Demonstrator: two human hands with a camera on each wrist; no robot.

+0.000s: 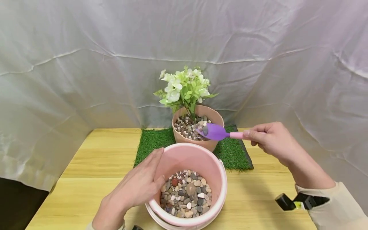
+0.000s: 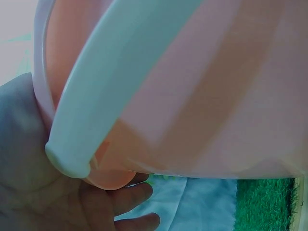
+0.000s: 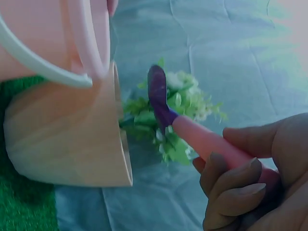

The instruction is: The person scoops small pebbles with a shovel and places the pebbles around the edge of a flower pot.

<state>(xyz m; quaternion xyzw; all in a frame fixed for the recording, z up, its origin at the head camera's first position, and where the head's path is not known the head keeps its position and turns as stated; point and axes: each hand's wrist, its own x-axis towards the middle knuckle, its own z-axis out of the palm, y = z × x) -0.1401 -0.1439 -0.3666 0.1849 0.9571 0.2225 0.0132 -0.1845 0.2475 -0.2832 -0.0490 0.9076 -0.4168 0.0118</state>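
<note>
Gripping a trowel (image 1: 217, 132), the right hand (image 1: 271, 139) points it leftward, its long axis crosswise. The left hand (image 1: 138, 186), fingers extended, touches the bucket (image 1: 189, 157) on its right.

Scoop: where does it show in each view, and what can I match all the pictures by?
Head: scoop right of centre, blade overlapping the pot, handle in the right hand.
Left wrist: not in it.
Right wrist: near centre, blade in front of the flowers.
Shared landmark: bucket, bottom centre in head, filling most of left wrist, upper left in right wrist.
</note>
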